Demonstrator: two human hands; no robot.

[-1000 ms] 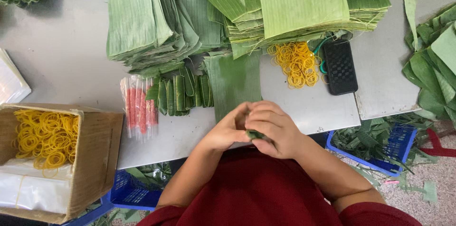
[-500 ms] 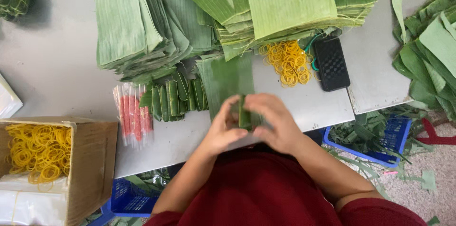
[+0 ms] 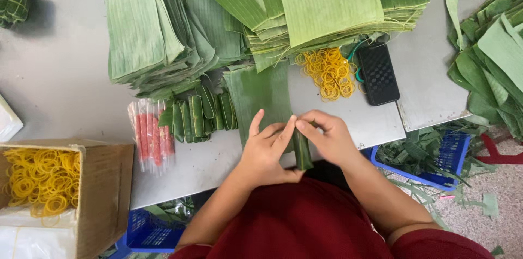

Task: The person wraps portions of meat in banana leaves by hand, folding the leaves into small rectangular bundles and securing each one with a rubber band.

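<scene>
My left hand [image 3: 267, 153] and my right hand [image 3: 329, 138] meet at the near edge of the grey table [image 3: 60, 84]. Between them they pinch a narrow folded green leaf roll [image 3: 301, 151], which stands nearly upright. A flat green leaf sheet [image 3: 259, 93] lies just beyond the hands. A row of several finished leaf rolls [image 3: 200, 111] rests to the left of it. A pile of yellow rubber bands [image 3: 328, 72] lies beyond my right hand.
Tall stacks of cut leaf sheets [image 3: 147, 35] fill the far side. A black phone [image 3: 378, 72] lies by the bands. A packet of red sticks [image 3: 151, 133], a cardboard box of yellow bands [image 3: 41, 183] and blue crates with leaf scraps [image 3: 436, 155] stand around.
My hands have moved from my lap up onto the table edge, and the small leaf bundle now shows as a longer upright roll between them.
</scene>
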